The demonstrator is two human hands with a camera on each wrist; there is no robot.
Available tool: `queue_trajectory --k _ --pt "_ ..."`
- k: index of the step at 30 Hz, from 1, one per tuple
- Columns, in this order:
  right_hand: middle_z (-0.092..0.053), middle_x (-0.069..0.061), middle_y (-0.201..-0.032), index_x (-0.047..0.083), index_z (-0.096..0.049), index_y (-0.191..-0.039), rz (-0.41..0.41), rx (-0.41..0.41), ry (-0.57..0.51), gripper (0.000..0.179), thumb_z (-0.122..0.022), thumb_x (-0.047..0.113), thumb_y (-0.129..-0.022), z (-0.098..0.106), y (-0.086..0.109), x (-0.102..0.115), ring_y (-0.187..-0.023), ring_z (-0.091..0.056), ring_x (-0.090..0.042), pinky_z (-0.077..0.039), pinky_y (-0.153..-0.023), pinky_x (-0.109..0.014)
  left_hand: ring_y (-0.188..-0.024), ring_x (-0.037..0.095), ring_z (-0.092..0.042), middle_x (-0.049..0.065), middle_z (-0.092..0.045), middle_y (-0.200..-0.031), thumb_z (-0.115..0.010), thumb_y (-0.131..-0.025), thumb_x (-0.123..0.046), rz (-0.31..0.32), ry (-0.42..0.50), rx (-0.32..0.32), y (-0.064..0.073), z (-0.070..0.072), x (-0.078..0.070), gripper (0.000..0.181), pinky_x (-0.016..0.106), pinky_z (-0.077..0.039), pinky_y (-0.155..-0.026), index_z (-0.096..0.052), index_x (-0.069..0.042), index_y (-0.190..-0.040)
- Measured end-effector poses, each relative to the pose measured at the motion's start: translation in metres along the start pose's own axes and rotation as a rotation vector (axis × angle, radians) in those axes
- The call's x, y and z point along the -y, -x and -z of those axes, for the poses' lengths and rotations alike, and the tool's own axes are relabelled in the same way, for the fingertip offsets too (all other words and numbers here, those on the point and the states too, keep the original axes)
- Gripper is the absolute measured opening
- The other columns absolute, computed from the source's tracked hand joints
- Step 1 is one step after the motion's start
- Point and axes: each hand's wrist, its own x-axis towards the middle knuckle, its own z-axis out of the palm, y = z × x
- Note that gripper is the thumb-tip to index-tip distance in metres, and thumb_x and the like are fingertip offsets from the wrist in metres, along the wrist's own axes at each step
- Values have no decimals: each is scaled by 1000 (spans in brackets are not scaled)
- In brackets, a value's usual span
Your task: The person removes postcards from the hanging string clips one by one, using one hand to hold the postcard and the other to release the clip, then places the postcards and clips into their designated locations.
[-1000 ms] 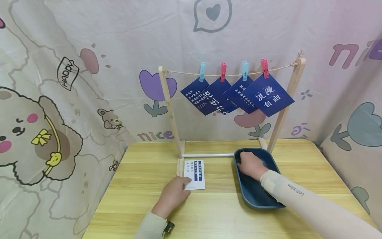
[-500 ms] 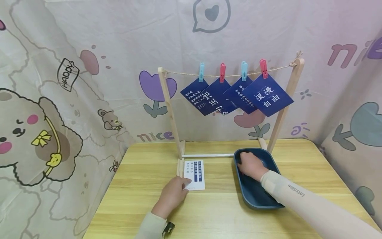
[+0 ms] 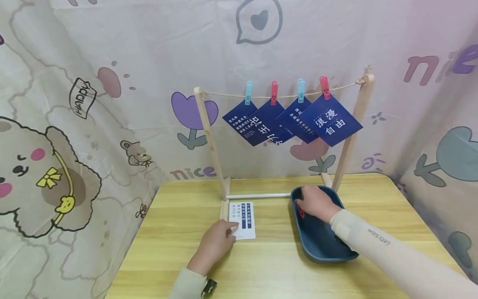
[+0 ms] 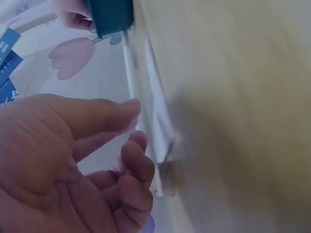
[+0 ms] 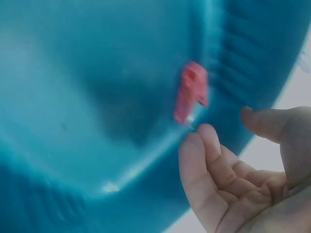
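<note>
A white card (image 3: 242, 220) with blue print lies on the table beside the rack's left foot. My left hand (image 3: 214, 245) is at its lower left edge, fingers loosely bent. In the left wrist view, thumb and fingertips (image 4: 138, 160) stand apart, close to the card (image 4: 158, 109). My right hand (image 3: 317, 203) reaches into a dark blue basin (image 3: 311, 249). Just past the right fingertips (image 5: 206, 133), a red clothespin (image 5: 192, 92) leans at the basin's inner wall; the thumb is spread away from it.
Behind stands a wooden rack (image 3: 209, 137) with a rope strung across. Blue and red clothespins (image 3: 274, 92) hold several dark blue cards (image 3: 330, 120) on it. A patterned cloth (image 3: 149, 50) hangs around the table (image 3: 168, 224).
The red clothespin now shows below my right hand in the basin, and that hand has shifted slightly up. The left hand stays by the card. The head view has shifted a little.
</note>
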Motion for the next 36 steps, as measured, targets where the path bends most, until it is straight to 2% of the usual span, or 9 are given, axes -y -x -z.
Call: queue_trajectory --k 4,8,12,15,18,22,25,33,36 --pt "-40 4 -54 13 -53 -68 42 -25 16 43 -73 25 -103 20 3 14 -45 -42 -14 -33 -48 -28 -77 11 -56 0 -68 -101 -79 -94 -10 -27 65 -22 -2 12 -5 46 26 -51 -65 -73 -13 -139" --pt "-45 2 -61 11 -57 -76 95 -99 17 34 -76 24 -101 43 6 30 -52 -45 -15 -35 -51 -30 -70 10 -55 0 -67 -101 -79 -97 -11 -60 148 -55 -11 29 -14 43 25 -48 -59 -72 -11 -139" --pt "-48 1 -65 9 -63 -77 166 -168 18 29 -77 21 -99 64 10 47 -57 -48 -16 -38 -55 -31 -74 11 -58 -1 -67 -99 -79 -98 -9 -87 217 -94 -21 46 -25 38 24 -50 -60 -74 -11 -136" --pt "-52 2 -65 9 -66 -79 201 -191 9 26 -78 20 -99 79 13 59 -59 -50 -16 -41 -57 -31 -81 13 -62 -2 -68 -101 -77 -100 -10 -88 287 -120 -28 56 -35 35 24 -55 -65 -74 -13 -135" --pt "-58 1 -66 10 -70 -85 226 -216 1 20 -79 21 -99 93 17 71 -58 -55 -15 -45 -57 -31 -92 16 -66 -1 -71 -104 -76 -101 -12 -106 356 -158 -38 66 -46 33 25 -60 -77 -74 -14 -133" --pt "-59 0 -64 9 -72 -90 256 -241 -14 18 -78 23 -101 109 21 87 -56 -56 -15 -46 -55 -32 -103 22 -71 6 -75 -112 -76 -100 -11 -152 453 -209 -52 78 -59 31 31 -63 -89 -74 -11 -131" --pt "-61 0 -66 9 -73 -92 281 -258 -21 21 -77 27 -102 119 22 98 -57 -56 -16 -47 -55 -32 -109 26 -72 12 -76 -121 -75 -101 -11 -174 540 -224 -62 86 -68 32 37 -64 -95 -72 -8 -132" --pt "-61 1 -65 15 -75 -92 314 -336 -13 26 -74 38 -104 138 25 119 -59 -57 -18 -47 -55 -35 -138 29 -63 12 -66 -145 -68 -108 -30 -184 695 -240 -84 101 -94 47 46 -50 -121 -58 -11 -151" --pt "-66 1 -71 17 -75 -95 318 -371 -34 26 -74 41 -105 146 26 126 -64 -61 -19 -50 -58 -37 -143 30 -59 13 -62 -150 -62 -111 -34 -163 749 -261 -92 105 -104 53 47 -48 -123 -51 -10 -157"
